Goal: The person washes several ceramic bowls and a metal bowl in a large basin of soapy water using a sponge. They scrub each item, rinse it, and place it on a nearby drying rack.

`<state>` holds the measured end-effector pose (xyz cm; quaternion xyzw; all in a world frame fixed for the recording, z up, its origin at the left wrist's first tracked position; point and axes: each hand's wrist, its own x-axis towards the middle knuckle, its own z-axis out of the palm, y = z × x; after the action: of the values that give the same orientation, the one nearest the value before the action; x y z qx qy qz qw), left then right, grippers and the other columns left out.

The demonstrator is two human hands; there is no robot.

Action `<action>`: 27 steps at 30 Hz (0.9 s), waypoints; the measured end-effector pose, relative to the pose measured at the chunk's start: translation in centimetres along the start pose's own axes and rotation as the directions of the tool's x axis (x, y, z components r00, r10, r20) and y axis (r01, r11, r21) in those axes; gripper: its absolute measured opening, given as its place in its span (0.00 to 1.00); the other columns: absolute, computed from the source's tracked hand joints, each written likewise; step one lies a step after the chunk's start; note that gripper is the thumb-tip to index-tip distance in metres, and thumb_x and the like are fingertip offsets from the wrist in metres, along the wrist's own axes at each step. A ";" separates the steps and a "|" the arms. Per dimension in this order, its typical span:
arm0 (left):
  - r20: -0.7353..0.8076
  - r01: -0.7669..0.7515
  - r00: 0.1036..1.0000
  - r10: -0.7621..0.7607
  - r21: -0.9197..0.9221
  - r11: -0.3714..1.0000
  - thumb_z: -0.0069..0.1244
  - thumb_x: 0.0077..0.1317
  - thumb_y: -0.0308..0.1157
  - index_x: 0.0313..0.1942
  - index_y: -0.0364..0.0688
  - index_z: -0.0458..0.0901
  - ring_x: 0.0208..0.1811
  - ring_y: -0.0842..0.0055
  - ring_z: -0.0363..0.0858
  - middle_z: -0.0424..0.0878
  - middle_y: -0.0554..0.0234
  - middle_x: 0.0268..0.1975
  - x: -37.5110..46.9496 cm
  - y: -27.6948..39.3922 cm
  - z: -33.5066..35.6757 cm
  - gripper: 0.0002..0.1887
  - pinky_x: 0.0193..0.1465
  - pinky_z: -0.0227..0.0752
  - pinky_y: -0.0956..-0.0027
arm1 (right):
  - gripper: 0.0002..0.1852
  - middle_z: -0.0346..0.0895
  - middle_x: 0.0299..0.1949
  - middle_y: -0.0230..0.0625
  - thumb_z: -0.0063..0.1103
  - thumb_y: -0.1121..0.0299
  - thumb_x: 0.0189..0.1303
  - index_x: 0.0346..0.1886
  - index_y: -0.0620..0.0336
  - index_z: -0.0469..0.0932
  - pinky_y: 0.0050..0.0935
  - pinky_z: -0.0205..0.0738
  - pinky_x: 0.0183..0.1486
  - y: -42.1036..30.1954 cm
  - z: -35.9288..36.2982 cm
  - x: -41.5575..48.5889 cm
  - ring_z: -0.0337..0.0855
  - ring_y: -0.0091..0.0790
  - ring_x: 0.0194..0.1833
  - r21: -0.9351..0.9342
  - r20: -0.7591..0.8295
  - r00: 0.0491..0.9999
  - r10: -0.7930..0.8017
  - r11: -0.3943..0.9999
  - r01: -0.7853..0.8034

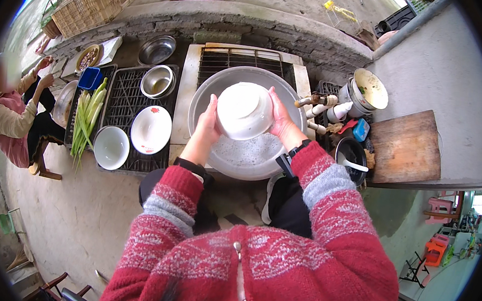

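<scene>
Between both hands I hold a white bowl (pixel 243 111) upside down, its foot ring facing up. My left hand (pixel 210 125) grips its left side, and my right hand (pixel 280 116) presses against the right side. Beneath it stands a wide grey metal basin (pixel 201 85) with foamy, bubbly water (pixel 245 153) inside. The bowl is held above the water and covers part of the basin. My fingertips on the far side of the bowl are partly hidden.
On black plastic crates (pixel 122 83) at left are a white bowl (pixel 111 147), a flower-marked dish (pixel 151 129), metal bowls (pixel 157 81) and green stalks (pixel 88 114). A seated person (pixel 14 122) works beyond. Taps (pixel 318 100), stacked bowls (pixel 370 88), a black pot (pixel 351 150) and a wooden board (pixel 406 147) stand right.
</scene>
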<state>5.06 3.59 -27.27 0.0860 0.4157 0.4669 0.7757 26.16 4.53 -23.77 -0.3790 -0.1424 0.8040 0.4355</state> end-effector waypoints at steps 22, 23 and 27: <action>0.036 -0.274 0.958 0.283 0.394 0.877 0.54 0.56 0.16 0.46 0.31 0.84 0.37 0.73 0.84 0.87 0.59 0.38 -3.1 3.6 -1.0 0.16 0.46 0.76 0.69 | 0.13 0.83 0.36 0.35 0.67 0.72 0.54 0.45 0.57 0.80 0.31 0.78 0.35 3.7 -3.4 3.2 0.83 0.29 0.35 -0.888 -0.104 0.993 -0.063 0.455 -0.064; 0.048 -0.259 0.964 0.260 0.383 0.887 0.53 0.56 0.15 0.48 0.30 0.82 0.39 0.72 0.84 0.86 0.57 0.40 -3.0 3.5 -1.0 0.17 0.47 0.76 0.69 | 0.16 0.81 0.37 0.32 0.67 0.74 0.54 0.46 0.55 0.78 0.29 0.77 0.34 2.8 -2.3 2.8 0.82 0.26 0.36 -0.805 -0.070 0.992 -0.107 0.594 0.007; 0.118 -0.228 0.973 0.198 0.370 0.901 0.51 0.57 0.13 0.51 0.29 0.79 0.41 0.71 0.85 0.86 0.55 0.44 -2.7 3.1 -0.5 0.19 0.49 0.77 0.71 | 0.17 0.81 0.38 0.40 0.65 0.74 0.54 0.49 0.58 0.79 0.31 0.77 0.40 1.9 3.2 0.1 0.81 0.35 0.37 -0.792 0.401 0.771 -0.494 0.237 0.563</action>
<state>2.09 3.05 -24.47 0.2978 0.4563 0.4555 0.7039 22.69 3.85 -22.70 -0.4488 -0.6702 0.4241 0.4118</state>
